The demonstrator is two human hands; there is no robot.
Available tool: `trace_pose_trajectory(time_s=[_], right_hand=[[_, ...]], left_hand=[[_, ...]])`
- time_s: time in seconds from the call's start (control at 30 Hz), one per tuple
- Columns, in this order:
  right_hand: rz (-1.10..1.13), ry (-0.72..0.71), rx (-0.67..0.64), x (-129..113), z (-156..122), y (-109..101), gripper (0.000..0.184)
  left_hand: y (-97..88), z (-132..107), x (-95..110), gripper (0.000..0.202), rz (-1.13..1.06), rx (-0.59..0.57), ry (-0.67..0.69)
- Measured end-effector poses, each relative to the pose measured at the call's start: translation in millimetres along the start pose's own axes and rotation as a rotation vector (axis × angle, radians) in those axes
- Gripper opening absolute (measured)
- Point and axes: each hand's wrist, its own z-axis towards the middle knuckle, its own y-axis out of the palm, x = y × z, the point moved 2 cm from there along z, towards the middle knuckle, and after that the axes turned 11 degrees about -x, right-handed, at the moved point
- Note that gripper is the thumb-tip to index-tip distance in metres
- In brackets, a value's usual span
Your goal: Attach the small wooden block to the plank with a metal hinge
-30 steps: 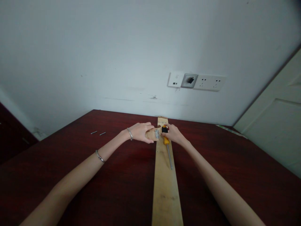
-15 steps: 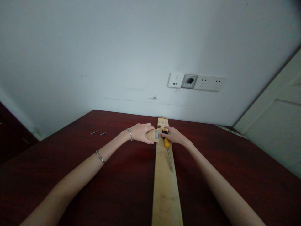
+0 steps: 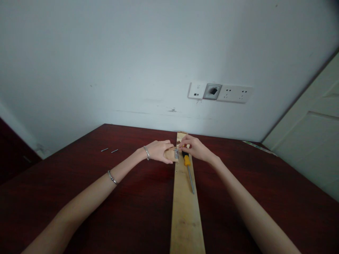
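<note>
A long pale wooden plank (image 3: 186,211) lies on the dark red table (image 3: 106,197), running away from me. My left hand (image 3: 157,150) grips a small wooden block (image 3: 169,154) against the plank's left edge. A small metal hinge (image 3: 176,153) sits where block and plank meet. My right hand (image 3: 194,149) hovers over the plank's far part, fingertips pinched together right at the hinge; what they pinch is too small to see. A screwdriver (image 3: 187,161) with a yellow and black handle lies on the plank just under that hand, shaft pointing towards me.
Two small dark screws (image 3: 109,150) lie on the table at the far left. The white wall behind carries a row of sockets (image 3: 221,92). A pale door (image 3: 312,134) stands at the right. A thin strip (image 3: 259,147) lies at the table's far right edge.
My right hand has let go of the screwdriver handle and moved up and left to the hinge. The screwdriver now rests on the plank. My left hand has stayed on the block.
</note>
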Motion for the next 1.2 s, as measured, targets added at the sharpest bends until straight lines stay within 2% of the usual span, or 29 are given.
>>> trace_pose_trajectory(time_s=[0.1, 0.27, 0.57, 0.93, 1.2], right_hand=[[-0.042, 0.046, -0.077, -4.6, 0.0, 3.1, 0.011], [-0.122, 0.070, -0.131, -8.5, 0.2, 4.5, 0.012], [-0.214, 0.081, -0.132, -16.8, -1.3, 2.9, 0.010], [-0.184, 0.123, -0.200, -15.5, -0.7, 3.6, 0.007], [-0.226, 0.138, -0.245, -24.0, -2.0, 2.2, 0.007]], left_hand=[[0.6, 0.4, 4.4, 0.064, 0.009, -0.004, 0.005], [1.4, 1.1, 9.2, 0.062, 0.026, 0.018, 0.001], [1.9, 1.4, 9.9, 0.061, 0.053, 0.049, 0.005], [2.6, 2.5, 13.9, 0.059, 0.073, 0.067, 0.036], [3.5, 2.9, 14.8, 0.060, 0.074, 0.059, 0.048]])
